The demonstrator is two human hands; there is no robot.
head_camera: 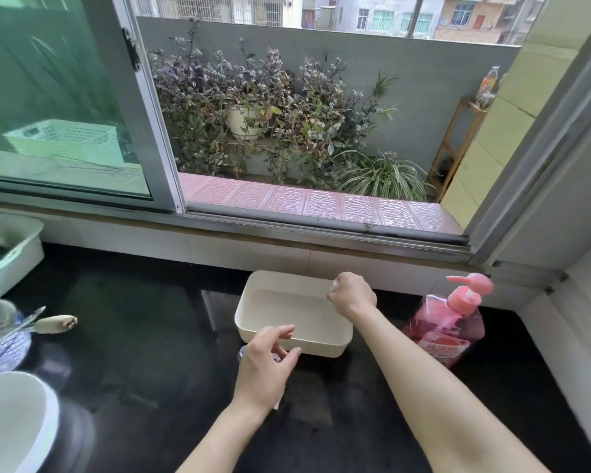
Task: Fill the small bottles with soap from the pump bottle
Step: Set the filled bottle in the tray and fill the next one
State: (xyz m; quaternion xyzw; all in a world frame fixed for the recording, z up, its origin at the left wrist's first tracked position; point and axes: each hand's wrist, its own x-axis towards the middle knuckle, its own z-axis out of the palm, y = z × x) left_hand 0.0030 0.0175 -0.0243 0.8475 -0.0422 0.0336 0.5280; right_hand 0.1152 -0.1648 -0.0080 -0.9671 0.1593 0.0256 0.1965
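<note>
A pink pump bottle (447,332) of soap stands on the black counter at the right, its nozzle pointing left. A cream rectangular tray (253,327) sits left of it. My right hand (354,295) is above the tray's far right corner, fingers curled round a small clear bottle (333,285) that barely shows. My left hand (267,367) hovers at the tray's near left corner with relaxed fingers. Under it lies another small clear bottle (242,353), mostly hidden by the hand.
A white basket (14,254) stands at the far left. Near it are a blue-patterned dish (0,349) with a utensil and a white bowl (11,425). A window ledge (321,240) runs behind the tray, and a white wall closes the right side.
</note>
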